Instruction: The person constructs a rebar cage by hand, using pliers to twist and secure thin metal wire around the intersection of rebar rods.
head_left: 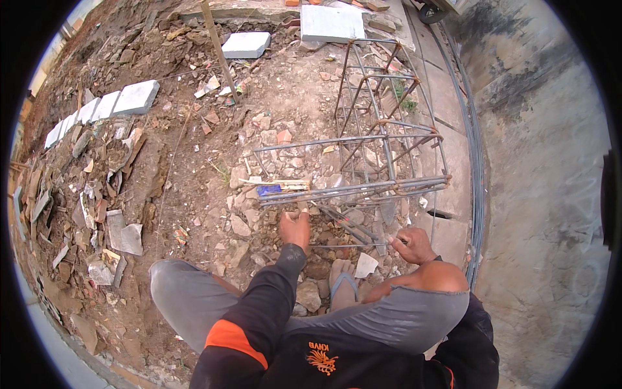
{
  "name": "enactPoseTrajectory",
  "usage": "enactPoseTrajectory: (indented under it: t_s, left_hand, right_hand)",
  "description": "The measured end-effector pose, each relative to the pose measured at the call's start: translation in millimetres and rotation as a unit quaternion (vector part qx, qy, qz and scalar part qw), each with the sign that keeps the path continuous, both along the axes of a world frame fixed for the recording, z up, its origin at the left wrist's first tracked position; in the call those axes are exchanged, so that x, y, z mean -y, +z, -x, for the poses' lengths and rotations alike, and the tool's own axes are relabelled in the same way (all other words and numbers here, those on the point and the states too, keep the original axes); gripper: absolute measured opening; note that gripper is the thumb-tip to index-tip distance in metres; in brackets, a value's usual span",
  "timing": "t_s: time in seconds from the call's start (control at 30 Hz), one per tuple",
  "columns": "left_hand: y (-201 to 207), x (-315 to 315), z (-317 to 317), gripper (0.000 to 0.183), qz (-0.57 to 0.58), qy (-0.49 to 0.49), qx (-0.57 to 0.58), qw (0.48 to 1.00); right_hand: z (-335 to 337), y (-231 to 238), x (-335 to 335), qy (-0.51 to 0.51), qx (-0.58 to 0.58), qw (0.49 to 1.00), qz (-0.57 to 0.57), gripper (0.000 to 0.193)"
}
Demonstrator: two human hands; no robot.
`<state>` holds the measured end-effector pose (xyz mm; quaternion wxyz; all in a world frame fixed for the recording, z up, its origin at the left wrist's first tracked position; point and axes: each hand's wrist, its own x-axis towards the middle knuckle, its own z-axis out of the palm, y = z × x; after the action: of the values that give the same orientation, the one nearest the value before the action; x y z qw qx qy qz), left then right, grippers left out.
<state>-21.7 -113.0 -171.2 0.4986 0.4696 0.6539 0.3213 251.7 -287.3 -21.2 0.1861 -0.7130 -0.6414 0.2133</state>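
In front of me stands a rebar cage (387,146) of long bars and square stirrups, some bars rusty. My left hand (295,228) is closed just below the left ends of the cage's nearest bars, fingertips pressed together; what they pinch is too small to make out. By my right knee, my right hand (413,245) is closed around the right end of a thin metal rod (346,246). The rod lies level, its left end near my left wrist. Between the hands, dark slender metal pieces (350,225) slant below the cage; their kind is unclear.
A blue packet (269,190) and thin wooden strips (295,185) lie by the bar ends. Rubble covers the ground. White blocks (246,45) stand beyond, near a wooden stake (220,55). Long bars (476,168) run along the concrete wall (544,194) at right.
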Motion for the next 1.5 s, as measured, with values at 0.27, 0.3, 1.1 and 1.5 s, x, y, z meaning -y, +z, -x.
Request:
enactPoseTrajectory:
  t_s: [0.27,0.3,1.1,1.5]
  left_hand:
    - [19.7,-4.9,-4.9,0.029,0.083,0.020,0.026,0.996]
    - [23.3,-6.9,-4.9,0.029,0.081,0.019,0.026,0.996]
    - [176.7,-15.0,-51.0,0.048,0.213,-0.206,0.463,0.836]
    - [177.3,-32.7,-48.4,0.033,0.247,-0.148,0.410,0.865]
  right_hand:
    - [-62.9,48.3,65.7,-0.218,-0.145,0.959,0.109,0.043]
    - [-71.2,56.5,75.5,-0.238,-0.149,0.955,0.098,0.042]
    - [-227.3,157.4,43.9,-0.364,-0.111,0.921,-0.077,0.041]
    - [-158.9,120.7,-101.4,-0.222,-0.250,0.941,-0.049,0.037]
